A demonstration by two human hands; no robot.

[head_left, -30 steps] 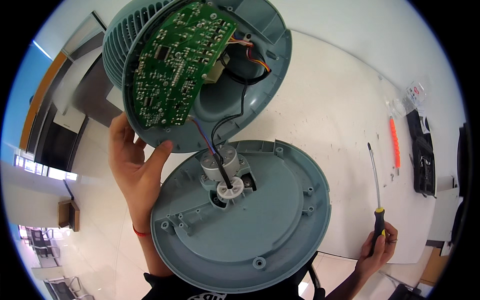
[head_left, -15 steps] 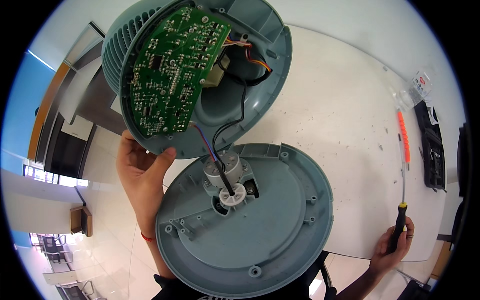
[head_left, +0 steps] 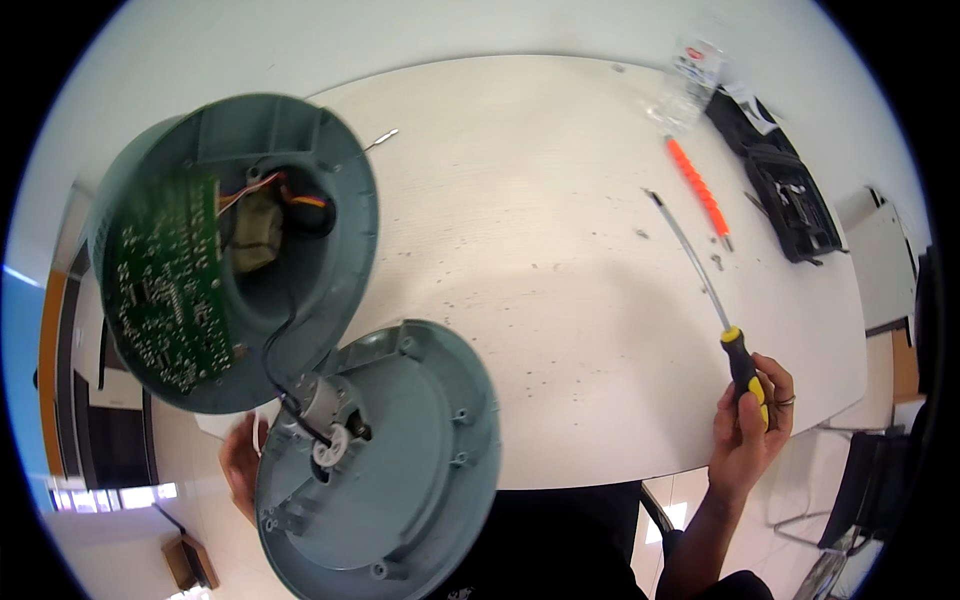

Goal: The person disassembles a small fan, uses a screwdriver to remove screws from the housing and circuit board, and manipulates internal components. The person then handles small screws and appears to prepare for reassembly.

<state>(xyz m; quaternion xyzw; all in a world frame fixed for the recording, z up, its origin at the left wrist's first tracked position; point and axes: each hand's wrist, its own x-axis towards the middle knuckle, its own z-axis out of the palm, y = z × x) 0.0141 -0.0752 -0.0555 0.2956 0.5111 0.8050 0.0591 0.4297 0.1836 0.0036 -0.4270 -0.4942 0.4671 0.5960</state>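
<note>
Right of the round base (head_left: 400, 480), the right hand (head_left: 745, 450) clamps a forward-left-slanting screwdriver (head_left: 736, 350); the nearer left hand (head_left: 240, 465) shows no clear grip.

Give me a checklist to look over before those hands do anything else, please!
1. Black-and-yellow-handled metal screwdriver gripped: ok, by its handle in the right hand.
2. Screwdriver tip away from the flat green circuit board: ok, well apart.
3. Thin black cable not stretched taut: ok, it bends near the round grey-green plastic base.
4. Left hand grip firm: cannot tell, fingers partly hidden.
5. Small loose grey metal pieces put away: not ok, some lie by the orange twisted rod.
</note>
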